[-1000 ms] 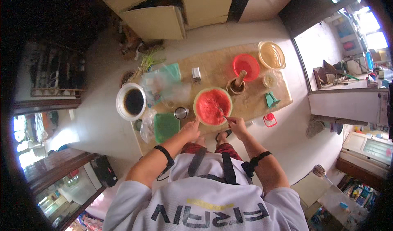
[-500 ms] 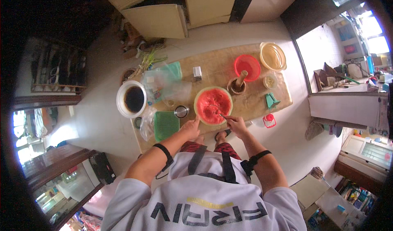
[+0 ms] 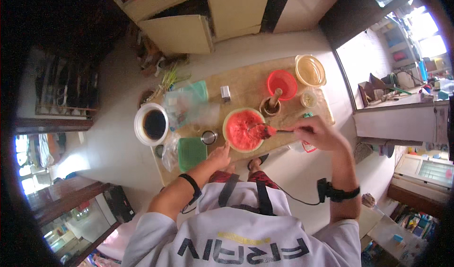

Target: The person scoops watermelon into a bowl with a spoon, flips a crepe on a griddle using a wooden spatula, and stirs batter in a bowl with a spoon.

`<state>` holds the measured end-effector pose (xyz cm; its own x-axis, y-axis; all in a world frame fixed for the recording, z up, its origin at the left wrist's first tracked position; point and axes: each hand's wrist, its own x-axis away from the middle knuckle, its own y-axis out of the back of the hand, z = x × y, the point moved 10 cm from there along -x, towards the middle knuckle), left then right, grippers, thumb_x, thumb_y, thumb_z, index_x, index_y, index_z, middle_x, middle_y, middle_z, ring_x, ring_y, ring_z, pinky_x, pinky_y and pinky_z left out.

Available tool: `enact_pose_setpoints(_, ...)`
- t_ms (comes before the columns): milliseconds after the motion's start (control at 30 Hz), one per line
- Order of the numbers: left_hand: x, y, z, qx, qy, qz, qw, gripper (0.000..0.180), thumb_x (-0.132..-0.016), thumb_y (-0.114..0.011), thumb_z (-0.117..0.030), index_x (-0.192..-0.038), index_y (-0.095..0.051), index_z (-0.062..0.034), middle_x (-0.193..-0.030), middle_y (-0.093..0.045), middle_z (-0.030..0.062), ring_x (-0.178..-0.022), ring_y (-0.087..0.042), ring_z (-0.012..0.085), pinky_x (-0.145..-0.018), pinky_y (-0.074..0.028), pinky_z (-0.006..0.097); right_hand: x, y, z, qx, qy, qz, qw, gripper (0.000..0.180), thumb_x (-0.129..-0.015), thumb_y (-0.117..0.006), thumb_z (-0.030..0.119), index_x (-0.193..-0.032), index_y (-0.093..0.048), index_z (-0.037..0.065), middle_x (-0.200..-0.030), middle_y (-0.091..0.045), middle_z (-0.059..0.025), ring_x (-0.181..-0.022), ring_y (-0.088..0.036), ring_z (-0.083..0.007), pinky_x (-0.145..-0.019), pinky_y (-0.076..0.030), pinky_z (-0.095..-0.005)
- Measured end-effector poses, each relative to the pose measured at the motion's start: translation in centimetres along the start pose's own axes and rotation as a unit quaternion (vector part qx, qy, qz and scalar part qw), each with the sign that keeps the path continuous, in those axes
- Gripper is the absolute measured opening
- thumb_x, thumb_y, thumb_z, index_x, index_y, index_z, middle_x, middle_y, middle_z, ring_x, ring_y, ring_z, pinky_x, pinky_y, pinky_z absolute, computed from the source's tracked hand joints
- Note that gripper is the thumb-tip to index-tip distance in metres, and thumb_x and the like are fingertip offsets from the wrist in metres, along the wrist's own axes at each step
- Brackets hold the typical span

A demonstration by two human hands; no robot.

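Now a chunk of red flesh (image 3: 263, 131) has been lifted on the spoon (image 3: 279, 131) clenched in the right hand (image 3: 318, 133), raised since a moment ago, while the halved watermelon (image 3: 243, 130) on the wooden table (image 3: 241, 85) is steadied by the left hand (image 3: 218, 156), so scooping is judged underway.

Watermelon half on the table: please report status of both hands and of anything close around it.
Right hand holds spoon, red chunk lifted. Left hand steadies watermelon half at its near rim. Wooden mortar close behind.
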<state>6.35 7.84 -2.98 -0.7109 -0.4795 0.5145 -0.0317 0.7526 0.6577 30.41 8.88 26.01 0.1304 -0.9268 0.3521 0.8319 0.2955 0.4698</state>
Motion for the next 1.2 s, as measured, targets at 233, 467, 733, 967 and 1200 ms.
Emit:
enact_pose_setpoints(233, -0.3, 0.1, 1.2, 0.083, 0.052, 0.006, 0.995, 0.073, -0.077, -0.056, -0.018, -0.136, -0.022, 0.0102, -0.107, -0.056, 0.0305, -0.096, -0.057, 0.0425, -0.085, -0.046, 0.048, 5.5, 5.7, 14.7, 0.013, 0.122, 0.083, 0.989, 0.022, -0.087, -0.053, 0.008, -0.102, -0.066, -0.001, -0.068, -0.062, -0.0092, -0.059, -0.058, -0.0146, -0.050, -0.044, -0.0275)
enact_pose_setpoints(467, 0.6, -1.8, 2.7, 0.044, 0.031, -0.031, 0.998, 0.075, -0.076, -0.054, -0.017, -0.138, -0.020, 0.0068, -0.107, -0.056, 0.0312, -0.095, -0.057, 0.0435, -0.084, -0.046, 0.049, 10.3, 3.9, 24.4, -0.073, 0.346, 0.295, 0.888, 0.026, -0.086, -0.058, 0.012, -0.108, -0.065, -0.001, -0.071, -0.062, -0.0120, -0.057, -0.059, -0.0223, -0.053, -0.048, -0.0321)
enact_pose_setpoints(733, 0.5, 0.2, 0.4, 0.038, 0.034, 0.007, 0.999, 0.071, -0.075, -0.053, -0.016, -0.136, -0.021, 0.0047, -0.099, -0.059, 0.0313, -0.090, -0.058, 0.0457, -0.079, -0.046, 0.052, 11.3, 3.0, 28.2, -0.188, 0.374, 0.222, 0.880, 0.022, -0.077, -0.064, 0.003, -0.098, -0.069, -0.001, -0.056, -0.054, -0.0064, -0.039, -0.045, -0.0090, -0.030, -0.027, -0.0236)
enact_pose_setpoints(967, 0.2, 0.9, -0.2, 0.010, 0.023, -0.008, 1.000, 0.073, -0.076, -0.053, -0.017, -0.136, -0.020, 0.0069, -0.097, -0.059, 0.0306, -0.089, -0.058, 0.0447, -0.078, -0.047, 0.050, 10.1, 5.1, 27.1, -0.076, 0.399, 0.309, 0.860, 0.012, -0.077, -0.065, 0.006, -0.087, -0.070, 0.001, -0.057, -0.057, -0.0051, -0.041, -0.049, -0.0109, -0.033, -0.031, -0.0238)
enact_pose_setpoints(1200, -0.6, -0.3, -0.4, 0.004, -0.019, -0.027, 0.999, 0.080, -0.076, -0.058, -0.019, -0.138, -0.016, 0.0108, -0.100, -0.057, 0.0320, -0.092, -0.058, 0.0429, -0.081, -0.048, 0.047, 8.9, 6.1, 23.7, 0.024, 0.362, 0.217, 0.906, 0.007, -0.076, -0.066, 0.009, -0.075, -0.071, 0.003, -0.057, -0.060, -0.0037, -0.043, -0.053, -0.0128, -0.036, -0.036, -0.0240)
